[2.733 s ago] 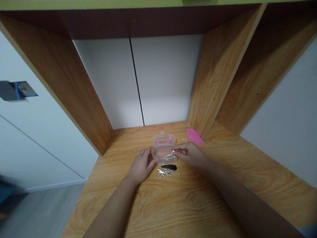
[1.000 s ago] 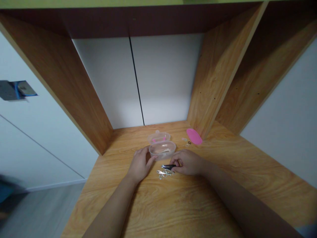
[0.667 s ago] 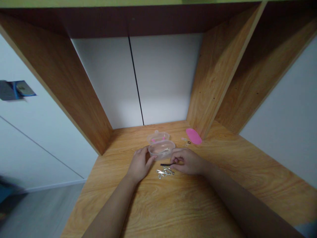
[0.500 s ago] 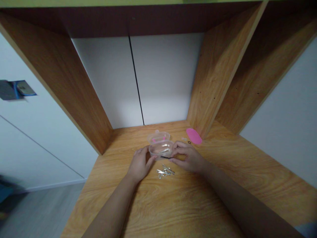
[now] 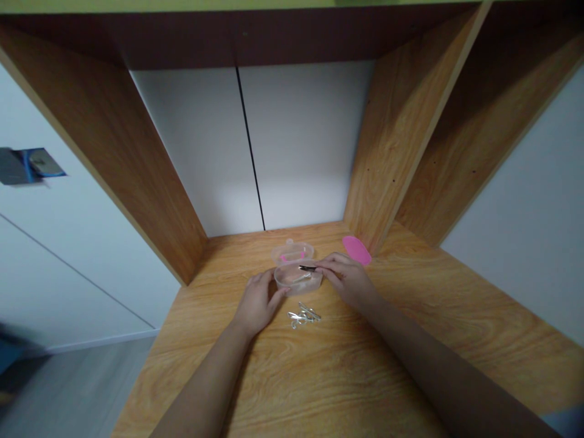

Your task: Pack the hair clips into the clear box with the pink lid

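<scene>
Left hand (image 5: 258,304), fingers loosely curled, rests against the near side of a clear plastic tub (image 5: 298,283). Right hand (image 5: 347,281), fingertips together, now clamps the black hair clip (image 5: 308,267) above the tub's rim, lifted from beside the silver metal hair clips (image 5: 303,315) on the wood-grain counter (image 5: 191,377). Beyond: second clear tub (image 5: 292,252), pink oval lid (image 5: 356,250).

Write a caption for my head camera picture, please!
Left hand touches a clear plastic box; right hand holds a black hair clip above it.

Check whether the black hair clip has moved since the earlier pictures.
Yes: the black hair clip moved away from the silver clips, forward to above the clear plastic box, pinched in the right hand.
</scene>
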`<control>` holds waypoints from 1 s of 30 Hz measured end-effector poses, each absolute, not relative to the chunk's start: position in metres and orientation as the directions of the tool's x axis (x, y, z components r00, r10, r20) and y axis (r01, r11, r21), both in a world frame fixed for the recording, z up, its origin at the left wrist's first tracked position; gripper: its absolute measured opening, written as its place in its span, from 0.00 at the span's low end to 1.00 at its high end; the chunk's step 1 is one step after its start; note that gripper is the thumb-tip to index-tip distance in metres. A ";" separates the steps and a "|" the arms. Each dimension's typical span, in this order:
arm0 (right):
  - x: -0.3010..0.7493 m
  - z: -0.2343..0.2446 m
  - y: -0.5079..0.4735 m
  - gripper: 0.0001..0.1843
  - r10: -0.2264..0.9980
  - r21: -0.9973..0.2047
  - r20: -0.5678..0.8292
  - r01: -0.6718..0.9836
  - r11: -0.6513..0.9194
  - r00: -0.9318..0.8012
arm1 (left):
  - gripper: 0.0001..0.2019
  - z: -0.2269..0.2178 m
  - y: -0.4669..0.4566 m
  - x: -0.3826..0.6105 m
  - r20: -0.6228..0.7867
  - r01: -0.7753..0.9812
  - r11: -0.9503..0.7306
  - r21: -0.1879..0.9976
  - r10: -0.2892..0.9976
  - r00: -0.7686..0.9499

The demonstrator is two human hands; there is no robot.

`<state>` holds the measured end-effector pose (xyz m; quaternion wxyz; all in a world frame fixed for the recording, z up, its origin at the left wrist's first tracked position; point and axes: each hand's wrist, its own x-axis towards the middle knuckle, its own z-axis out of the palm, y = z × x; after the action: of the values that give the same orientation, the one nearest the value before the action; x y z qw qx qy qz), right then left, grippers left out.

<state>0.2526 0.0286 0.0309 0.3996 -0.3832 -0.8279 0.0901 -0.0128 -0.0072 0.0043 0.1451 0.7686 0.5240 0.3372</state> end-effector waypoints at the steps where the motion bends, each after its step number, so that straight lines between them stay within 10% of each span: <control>1: 0.252 0.032 0.028 0.14 0.705 -0.457 0.592 0.559 0.692 -0.389 | 0.21 0.004 -0.007 -0.013 0.366 0.706 -0.412 0.576 0.902 0.229; 30: 0.248 0.035 0.025 0.11 0.830 -0.566 0.423 0.609 0.555 -0.364 | 0.24 0.008 -0.010 -0.012 0.354 0.689 -0.458 0.561 0.886 0.300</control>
<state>0.2478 0.0249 0.0350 0.3477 -0.4440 -0.8104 0.1588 -0.0116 -0.0105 0.0081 0.1534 0.7915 0.4975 0.3202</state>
